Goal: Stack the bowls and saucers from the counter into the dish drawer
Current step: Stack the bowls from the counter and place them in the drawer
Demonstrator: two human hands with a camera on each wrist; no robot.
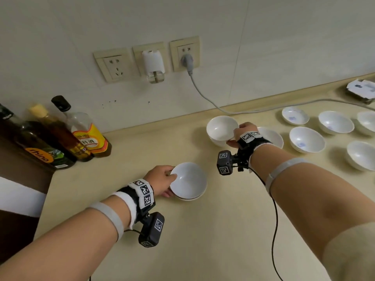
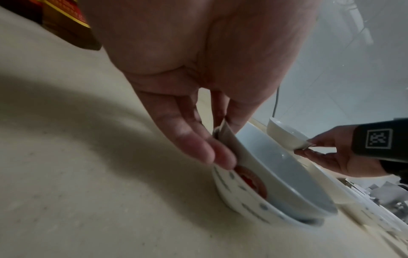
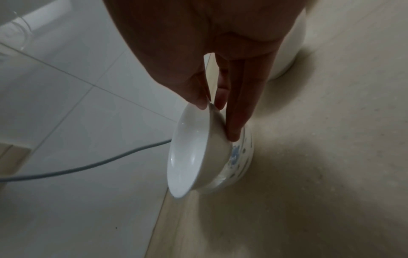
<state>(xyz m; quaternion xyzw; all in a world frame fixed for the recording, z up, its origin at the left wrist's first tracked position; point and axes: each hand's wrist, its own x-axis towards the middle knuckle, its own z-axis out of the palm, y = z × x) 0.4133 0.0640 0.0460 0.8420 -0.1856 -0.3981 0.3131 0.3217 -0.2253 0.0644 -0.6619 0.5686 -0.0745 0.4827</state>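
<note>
Because bowls must nest before drawer, left hand [image 1: 160, 180] pinches rim of plain bowl [image 1: 188, 180], seated in patterned bowl [image 2: 229, 188] at 6 o'clock on counter [image 1: 121, 159]. Right hand [image 1: 242, 134] pinches second bowl [image 1: 222, 128] above another bowl [image 3: 240, 157], 1 o'clock. Loose bowls [image 1: 306, 138] wait at 2 o'clock. Drawer not in view.

White bowls on a beige counter [image 1: 121, 230]

Round white ceramic bowl [image 2: 287, 174] sits in a blue-dotted, red-marked white bowl [image 2: 238, 195]; far saucer [image 1: 295, 115] shows blue print.
</note>
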